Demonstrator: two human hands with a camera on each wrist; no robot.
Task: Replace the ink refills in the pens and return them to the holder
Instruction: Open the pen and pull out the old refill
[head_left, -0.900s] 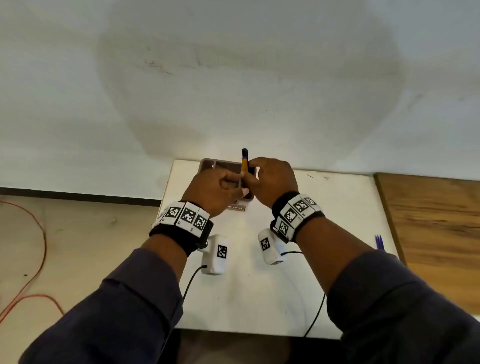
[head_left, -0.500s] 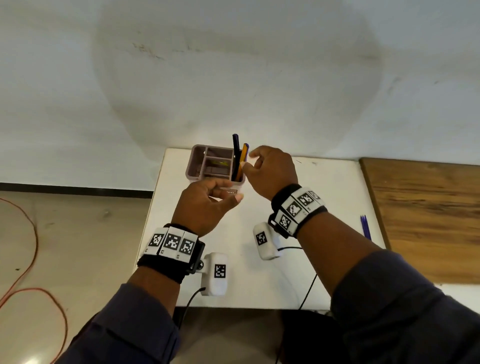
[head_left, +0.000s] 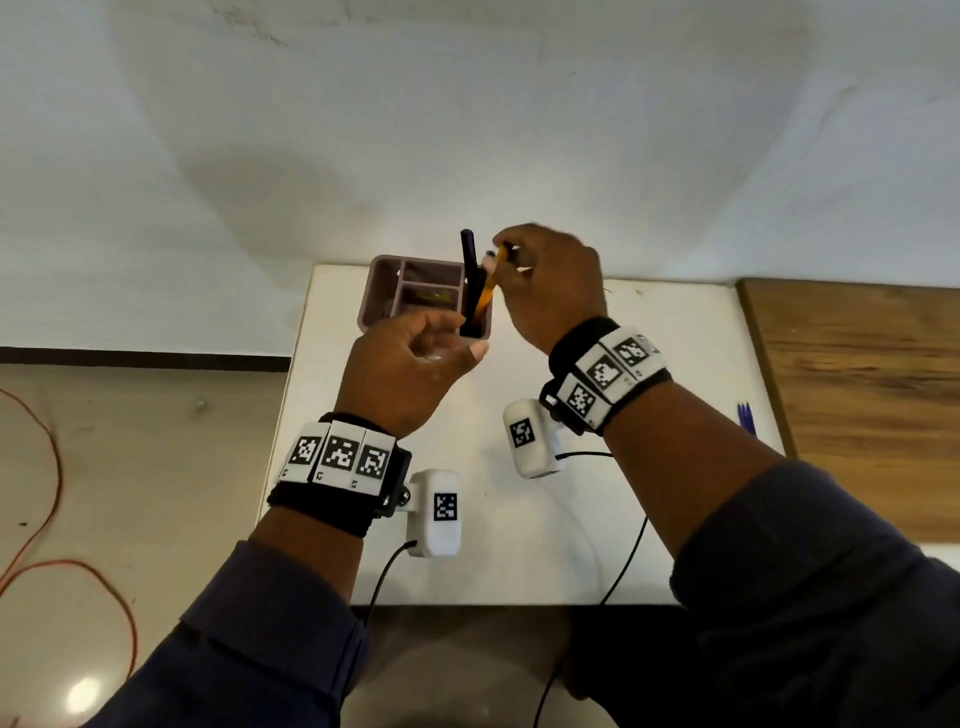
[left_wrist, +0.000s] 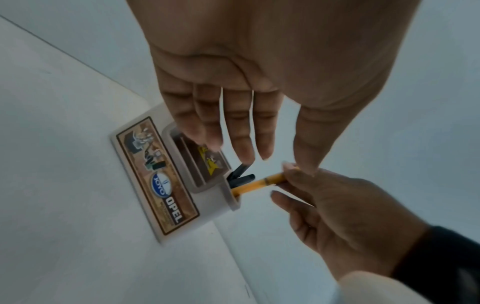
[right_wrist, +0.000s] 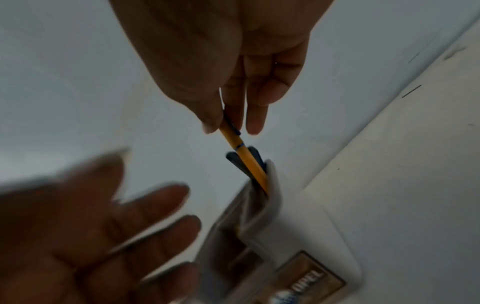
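One yellow pen (head_left: 487, 291) is standing tilted in the end compartment of the holder (head_left: 382, 296), its top pinched by the right hand (head_left: 550, 283). Two dark pens (left_wrist: 240, 174) are leaning just beside it in the same compartment. The left hand (head_left: 408, 374) is hovering nearer the person, fingers relaxed and apart, holding nothing. Two blue pens (head_left: 746, 415) are lying well off to the right of the right hand on the white table (head_left: 675, 364).

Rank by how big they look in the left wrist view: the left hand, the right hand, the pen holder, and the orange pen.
Largest to smallest:
1. left hand, inflated by sitting nearest the camera
2. right hand
3. pen holder, close to the right hand, so that order is unsure
4. orange pen
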